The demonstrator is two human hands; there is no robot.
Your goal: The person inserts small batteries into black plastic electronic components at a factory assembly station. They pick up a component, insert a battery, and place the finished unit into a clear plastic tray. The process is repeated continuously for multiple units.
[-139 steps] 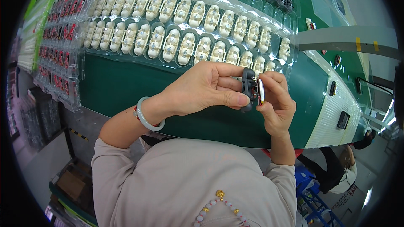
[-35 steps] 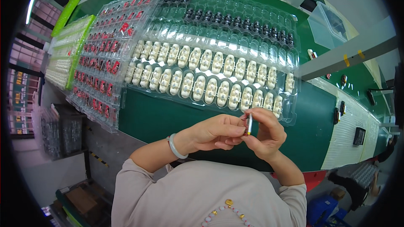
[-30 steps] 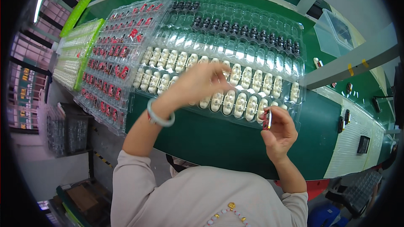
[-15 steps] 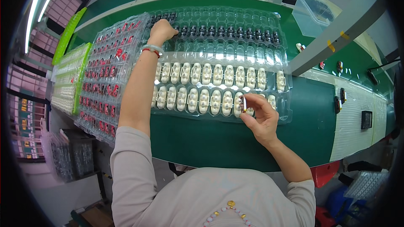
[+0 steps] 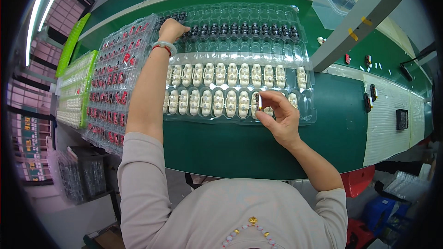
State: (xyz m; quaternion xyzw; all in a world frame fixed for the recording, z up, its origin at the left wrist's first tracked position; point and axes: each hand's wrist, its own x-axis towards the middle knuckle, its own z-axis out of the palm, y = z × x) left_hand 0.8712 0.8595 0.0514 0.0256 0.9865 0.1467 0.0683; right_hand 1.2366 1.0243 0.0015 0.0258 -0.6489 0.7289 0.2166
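My left hand reaches to the far left part of a clear plastic tray, its fingers closed low beside a row of small black parts. Whatever lies between those fingertips is hidden. Between thumb and fingertips of my right hand is a small upright part, dark on one side with a pale edge. That hand hovers over the near row of cream-coloured oval pieces, covering a few of them. A second cream row lies behind it in a clear tray.
Stacked clear trays of red and black parts stand at left, beside a green-edged tray of white pieces. A grey post rises at right, near a clear bin. Loose parts and a small black box lie farther right.
The view has shifted slightly. My left hand stays at the black parts and my right hand keeps the small part pinched above the near cream row.
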